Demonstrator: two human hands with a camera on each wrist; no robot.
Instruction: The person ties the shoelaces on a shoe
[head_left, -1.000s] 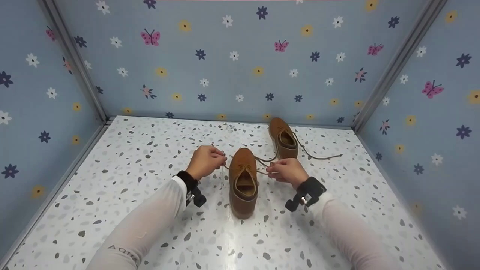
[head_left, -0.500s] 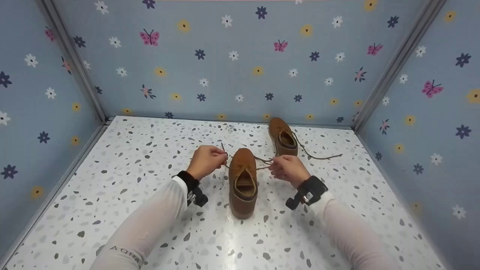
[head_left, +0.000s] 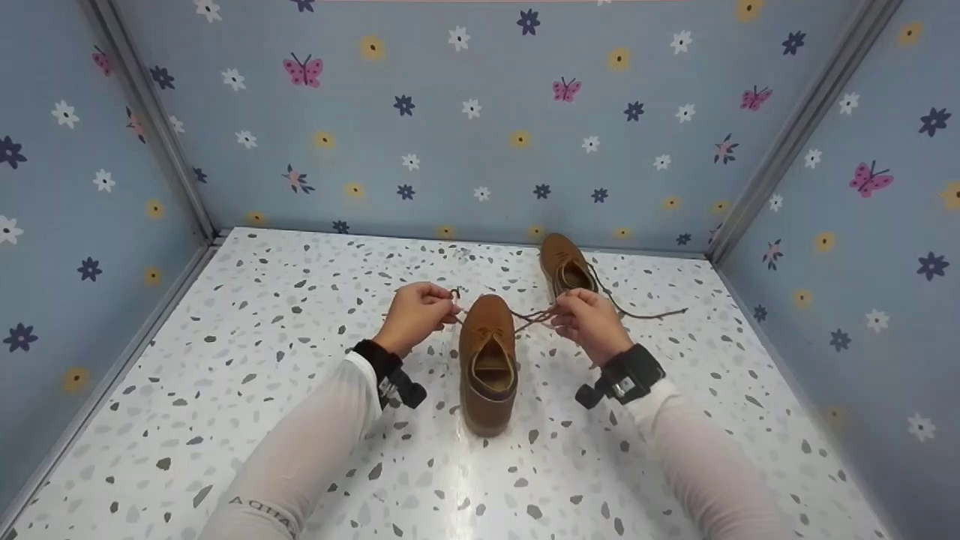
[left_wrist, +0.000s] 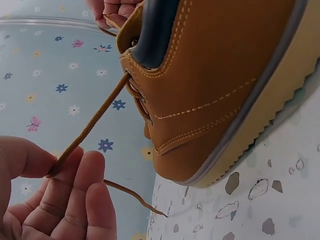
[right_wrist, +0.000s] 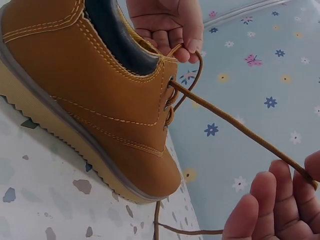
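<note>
A brown lace-up shoe (head_left: pixel 486 319) stands upright on the speckled surface, its toe toward the back wall. On its left side, my left hand (head_left: pixel 414 316) pinches one brown shoelace (left_wrist: pixel 95 120) between thumb and forefinger, and the lace's loose end hangs past the fingers. The other shoelace (right_wrist: pixel 235 122) runs taut from the top eyelet to my right hand (head_left: pixel 591 324), which pinches it between thumb and forefinger. Both hands are apart from the shoe itself. In the right wrist view, part of a lace trails below the right fingers.
A matching shoe (head_left: pixel 559 259) stands behind to the right, close to the back wall (head_left: pixel 435 172). Its loose lace (head_left: pixel 651 316) lies stretched out to the right on the white speckled surface (head_left: pixel 300 255). Blue flowered panels enclose the left, right and back.
My right hand has drawn away from the shoe, right and slightly farther back, pulling its lace along. The left hand has risen slightly, still pinching its lace. Both shoes stay put.
</note>
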